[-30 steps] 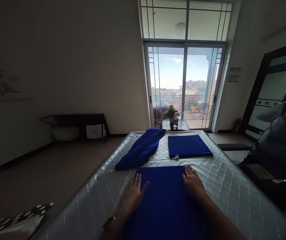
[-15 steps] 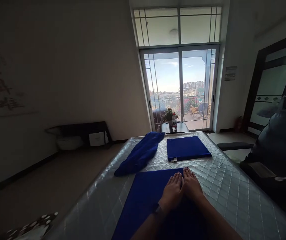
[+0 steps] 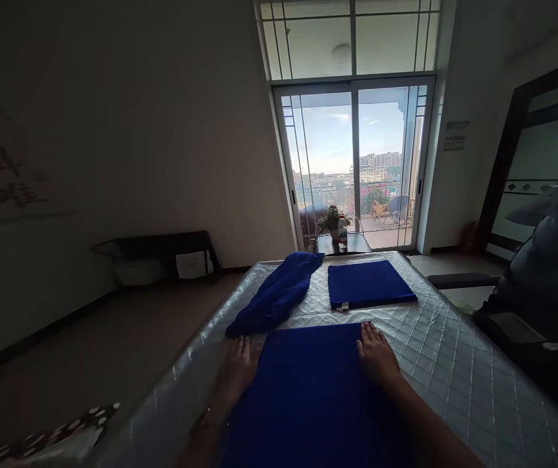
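A flat blue cloth [image 3: 308,390], laid out smooth, is in front of me on the silver quilted bed surface [image 3: 458,370]. My left hand [image 3: 238,365] lies at its left edge, fingers stretched forward and a band on the wrist; it is slightly blurred. At the cloth's far right corner my right hand [image 3: 376,351] rests flat, with fingers extended. Beyond the left hand is a loose, crumpled blue cloth [image 3: 279,292]. A neatly folded blue cloth [image 3: 371,284] with a white tag sits farther back on the right.
Past the bed's far end stands a small dark table [image 3: 356,245] with a potted plant [image 3: 331,220] and a bottle [image 3: 342,232]. Behind it is a sliding glass door [image 3: 354,162]. A dark chair [image 3: 546,279] is at the right, and a spotted fabric [image 3: 64,432] at lower left.
My left hand has moved left, from beside my right hand to the left edge of the flat cloth. My right hand stays at the far right corner. The view has shifted slightly.
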`<state>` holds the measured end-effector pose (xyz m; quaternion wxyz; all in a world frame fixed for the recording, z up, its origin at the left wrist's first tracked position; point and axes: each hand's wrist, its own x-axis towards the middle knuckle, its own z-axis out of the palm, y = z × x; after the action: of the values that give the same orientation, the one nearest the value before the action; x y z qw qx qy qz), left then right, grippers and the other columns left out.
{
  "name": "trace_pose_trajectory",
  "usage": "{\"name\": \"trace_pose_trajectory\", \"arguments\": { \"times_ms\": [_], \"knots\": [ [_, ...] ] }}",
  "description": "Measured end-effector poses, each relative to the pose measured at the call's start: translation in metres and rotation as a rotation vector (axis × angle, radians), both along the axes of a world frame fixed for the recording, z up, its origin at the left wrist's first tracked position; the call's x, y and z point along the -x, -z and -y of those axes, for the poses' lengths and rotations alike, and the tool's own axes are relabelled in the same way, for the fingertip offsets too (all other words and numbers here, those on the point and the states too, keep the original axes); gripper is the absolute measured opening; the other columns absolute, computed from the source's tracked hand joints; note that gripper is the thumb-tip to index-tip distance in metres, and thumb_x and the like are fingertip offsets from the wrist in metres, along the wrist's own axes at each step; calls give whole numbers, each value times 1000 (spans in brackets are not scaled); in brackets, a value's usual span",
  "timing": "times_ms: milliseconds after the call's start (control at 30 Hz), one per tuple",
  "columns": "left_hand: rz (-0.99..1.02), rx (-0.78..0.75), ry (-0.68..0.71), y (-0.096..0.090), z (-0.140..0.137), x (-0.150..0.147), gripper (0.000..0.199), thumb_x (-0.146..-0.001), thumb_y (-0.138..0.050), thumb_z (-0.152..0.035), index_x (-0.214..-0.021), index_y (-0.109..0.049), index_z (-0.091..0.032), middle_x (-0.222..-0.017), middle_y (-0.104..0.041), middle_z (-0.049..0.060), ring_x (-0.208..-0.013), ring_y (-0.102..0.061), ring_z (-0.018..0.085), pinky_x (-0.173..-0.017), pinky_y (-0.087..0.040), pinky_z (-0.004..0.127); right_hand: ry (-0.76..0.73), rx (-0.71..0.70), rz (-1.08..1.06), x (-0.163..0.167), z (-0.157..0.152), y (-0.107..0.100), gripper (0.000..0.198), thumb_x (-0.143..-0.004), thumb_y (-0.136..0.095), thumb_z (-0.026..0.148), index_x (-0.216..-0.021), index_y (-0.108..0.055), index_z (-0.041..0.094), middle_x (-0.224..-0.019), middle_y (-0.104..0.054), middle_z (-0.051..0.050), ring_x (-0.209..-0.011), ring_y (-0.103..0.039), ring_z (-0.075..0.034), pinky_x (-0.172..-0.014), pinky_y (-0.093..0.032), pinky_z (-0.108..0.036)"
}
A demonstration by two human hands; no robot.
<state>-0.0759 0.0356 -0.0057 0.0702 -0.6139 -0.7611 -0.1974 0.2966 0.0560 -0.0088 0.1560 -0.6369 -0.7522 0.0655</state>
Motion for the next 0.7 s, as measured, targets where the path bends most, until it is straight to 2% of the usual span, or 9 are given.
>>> {"name": "trace_pose_trajectory", "arguments": {
  "times_ms": [133, 300, 433, 533, 633, 700],
  "knots": [
    [63, -96, 59, -9, 0, -10, 55, -95, -36, -40, -131, -62, -8, -144, -63, 21, -139, -53, 34, -115, -43, 53, 10, 5, 4, 0, 0, 0, 66, -100, -21, 39, -157, -28, 6, -167, -26, -12, -156, -18, -21, -126, -14, -39],
    [166, -175, 240, -26, 0, -44, 42, -98, -37, -38, -114, -72, -23, -116, -79, 8, -108, -73, 23, -99, -56, 38, -5, 10, -2, -1, 0, -1, 67, -100, -20, 40, -157, -28, 6, -167, -26, -12, -156, -18, -20, -127, -13, -38],
    [233, -171, 330, -31, 7, -73, 44, -101, -37, -46, -112, -74, -24, -107, -83, 5, -99, -77, 21, -92, -61, 35, 6, 2, 1, 0, 0, -2, 66, -100, -22, 40, -157, -29, 6, -166, -28, -12, -156, -19, -20, -126, -15, -39],
    [210, -135, 487, -27, 19, -106, 45, -102, -37, -48, -123, -71, -26, -126, -77, 4, -118, -71, 20, -102, -57, 36, 9, -3, 4, 1, -1, -2, 66, -100, -23, 39, -156, -30, 6, -166, -31, -13, -155, -21, -20, -126, -15, -39],
    [72, -18, 740, -14, 27, -135, 52, -101, -38, -52, -145, -52, -28, -155, -54, 4, -144, -49, 21, -119, -44, 43, 10, -4, 7, 1, -1, -1, 66, -100, -23, 39, -156, -31, 6, -165, -31, -13, -155, -21, -21, -126, -16, -39],
    [-6, 98, 773, -3, 26, -139, 61, -101, -33, -56, -153, -39, -26, -162, -42, 6, -150, -38, 22, -124, -37, 48, 12, -3, 6, 1, -1, -1, 66, -100, -23, 39, -156, -30, 7, -166, -30, -13, -155, -21, -21, -126, -16, -39]
  ]
}}
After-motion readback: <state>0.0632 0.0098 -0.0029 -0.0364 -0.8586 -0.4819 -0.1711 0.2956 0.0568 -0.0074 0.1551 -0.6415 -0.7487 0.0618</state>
